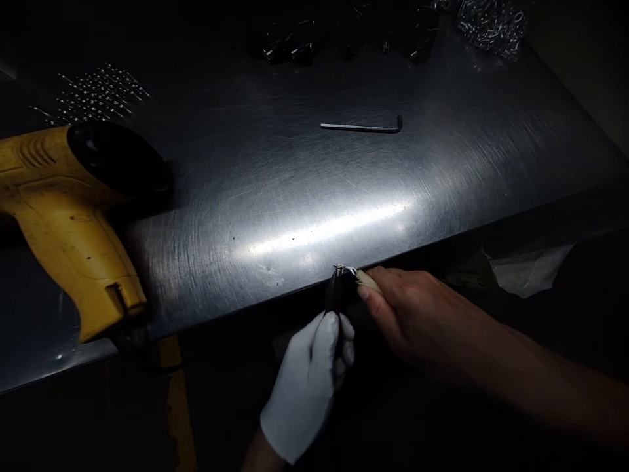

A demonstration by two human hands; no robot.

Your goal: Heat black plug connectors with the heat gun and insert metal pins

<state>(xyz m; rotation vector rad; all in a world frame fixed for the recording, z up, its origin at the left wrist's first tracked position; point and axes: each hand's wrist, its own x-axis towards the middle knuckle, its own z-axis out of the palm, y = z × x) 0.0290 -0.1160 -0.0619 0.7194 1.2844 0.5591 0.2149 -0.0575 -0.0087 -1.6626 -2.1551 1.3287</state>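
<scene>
My left hand, in a white glove, is closed around a dark, slim piece held upright at the table's front edge. A small shiny metal ring or collar sits at its top end. My bare right hand grips a tool with a pale handle. The tool's curved metal tip reaches to the collar from the right; whether it touches is too small to tell.
A yellow and black gun-shaped tool lies at left on the metal table. Farther back are an L-shaped hex key, rows of thin metal pins, several dark parts with metal ends and a clear bag of small metal pieces.
</scene>
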